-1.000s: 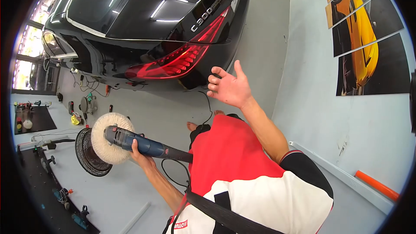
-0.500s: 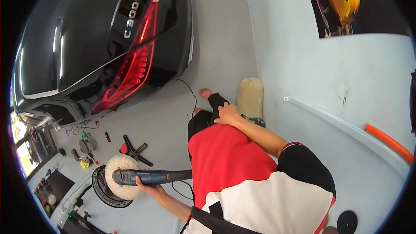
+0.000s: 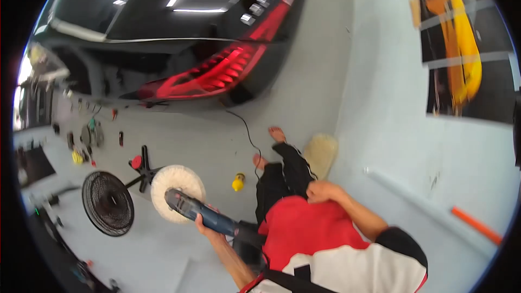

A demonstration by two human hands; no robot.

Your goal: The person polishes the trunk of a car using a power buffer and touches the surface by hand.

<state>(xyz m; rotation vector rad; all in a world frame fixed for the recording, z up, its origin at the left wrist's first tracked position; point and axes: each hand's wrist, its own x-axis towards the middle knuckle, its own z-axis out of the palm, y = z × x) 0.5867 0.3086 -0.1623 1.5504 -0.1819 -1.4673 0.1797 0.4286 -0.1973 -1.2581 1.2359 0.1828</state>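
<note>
My left hand point(image 3: 210, 232) is wrapped around the body of a dark blue and black polisher point(image 3: 218, 220). The polisher's round cream wool pad point(image 3: 163, 187) faces away from me, over the floor. At my right thigh, against the hem of my red shirt point(image 3: 309, 222), my right hand point(image 3: 324, 190) is curled closed. Whatever its fingers hold, if anything, is hidden. A black car with a lit-looking red tail light point(image 3: 222, 70) stands ahead of me, apart from the pad.
A black round fan point(image 3: 108, 204) is left of the pad, beside a black-legged stand point(image 3: 144, 171). A yellow bottle-like item point(image 3: 238, 182) lies near my feet. A dark cord point(image 3: 247, 130) crosses the grey floor. At right, a pale wall point(image 3: 380, 108) carries a pipe point(image 3: 423, 201).
My view has turned, so the car sits higher and further right. The polisher now tilts, its pad clear of the fan in view. My right hand's fingers have curled in at my thigh.
</note>
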